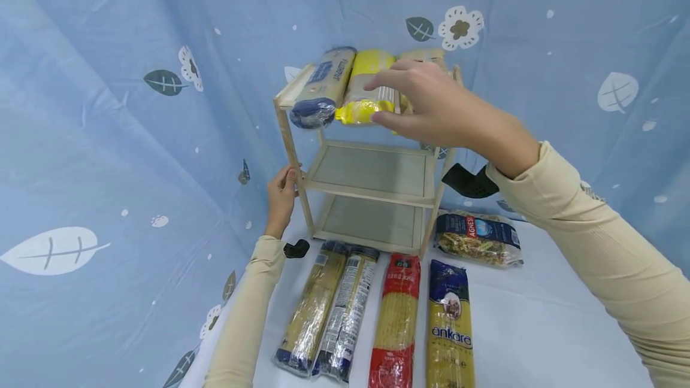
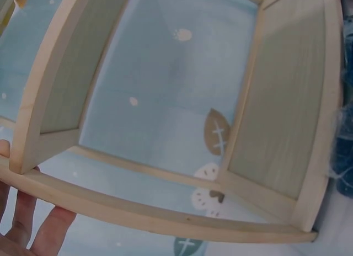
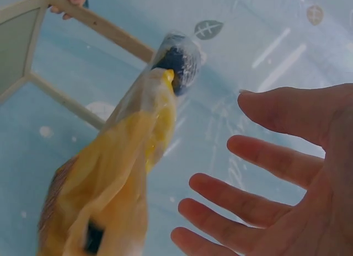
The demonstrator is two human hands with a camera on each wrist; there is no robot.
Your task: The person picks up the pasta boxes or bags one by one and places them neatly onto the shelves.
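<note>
My left hand (image 1: 281, 196) grips the left front post of a light wooden three-tier shelf rack (image 1: 372, 195); in the left wrist view its fingers curl round the wooden post (image 2: 127, 212). My right hand (image 1: 431, 103) is raised at the top tier, fingers spread and holding nothing. Nearest it are a yellow-ended pasta pack (image 1: 372, 79) and a beige pack (image 1: 423, 54), partly hidden behind the hand. A blue-ended spaghetti pack (image 1: 326, 85) lies to their left. In the right wrist view, an amber-tinted bag (image 3: 110, 179) stands apart from the fingertips.
On the white table before the rack lie two blue-ended spaghetti packs (image 1: 312, 310) (image 1: 347, 313), a red pasta pack (image 1: 396, 316) and an Ankara pack (image 1: 450, 322). An Agnesi pasta bag (image 1: 477, 238) lies right of the rack. A blue patterned curtain (image 1: 135, 136) hangs behind.
</note>
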